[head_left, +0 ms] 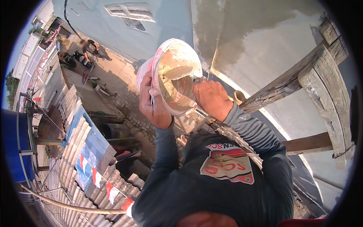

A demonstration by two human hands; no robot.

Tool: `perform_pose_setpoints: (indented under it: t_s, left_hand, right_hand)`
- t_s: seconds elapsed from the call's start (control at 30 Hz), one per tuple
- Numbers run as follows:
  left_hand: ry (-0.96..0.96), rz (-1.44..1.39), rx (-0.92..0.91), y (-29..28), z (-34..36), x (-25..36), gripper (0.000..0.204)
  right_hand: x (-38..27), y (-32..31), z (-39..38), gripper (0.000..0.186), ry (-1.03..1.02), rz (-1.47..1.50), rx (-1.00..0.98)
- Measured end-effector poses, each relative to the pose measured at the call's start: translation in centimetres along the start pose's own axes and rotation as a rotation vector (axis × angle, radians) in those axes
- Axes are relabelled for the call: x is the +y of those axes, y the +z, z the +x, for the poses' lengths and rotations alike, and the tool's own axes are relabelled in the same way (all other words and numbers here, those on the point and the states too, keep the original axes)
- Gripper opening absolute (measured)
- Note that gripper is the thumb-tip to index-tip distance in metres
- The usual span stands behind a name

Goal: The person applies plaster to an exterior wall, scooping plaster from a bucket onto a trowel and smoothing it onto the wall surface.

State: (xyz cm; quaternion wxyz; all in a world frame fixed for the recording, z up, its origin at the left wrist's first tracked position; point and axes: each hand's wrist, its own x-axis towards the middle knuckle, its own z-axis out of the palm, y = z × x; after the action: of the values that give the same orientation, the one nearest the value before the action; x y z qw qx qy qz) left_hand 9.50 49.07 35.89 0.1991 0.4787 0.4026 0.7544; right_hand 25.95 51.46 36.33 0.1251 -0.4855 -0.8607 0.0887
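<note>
A round plastic bucket (145, 70), white to pinkish and smeared with plaster, is tilted with its mouth toward me. Wet beige plaster (169, 90) coats the inside. My left hand (154, 104) is closed on the near-left part of the rim, thumb on the outside. At the opposite side of the rim, my right hand (213, 96) is a fist around the handle of a trowel, largely hidden by the fingers. Its plaster-covered, rounded blade (177, 72) lies inside the bucket, over the mix.
Weathered wooden beams (287, 79) stand close on my right against a partly wet-plastered wall (257, 41). Corrugated roofing (70, 151), a string of red-white flags (96, 178) and a blue tank (15, 147) lie left. A paved alley (117, 89) runs far below, with a person (90, 49) there.
</note>
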Motion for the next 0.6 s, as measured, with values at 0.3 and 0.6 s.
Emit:
perform_pose_setpoints:
  t_s: [0.3,0.6]
  left_hand:
    - [-0.117,-0.16,0.125,-0.9,1.9,0.7,0.06]
    - [-0.206,-0.396,0.145,-1.2,5.0,-0.2,0.059]
  right_hand:
    - [1.9,-1.0,0.1,0.051,-0.069,-0.03,0.198]
    - [3.5,-5.8,-2.2,0.044,-0.067,0.087,0.611]
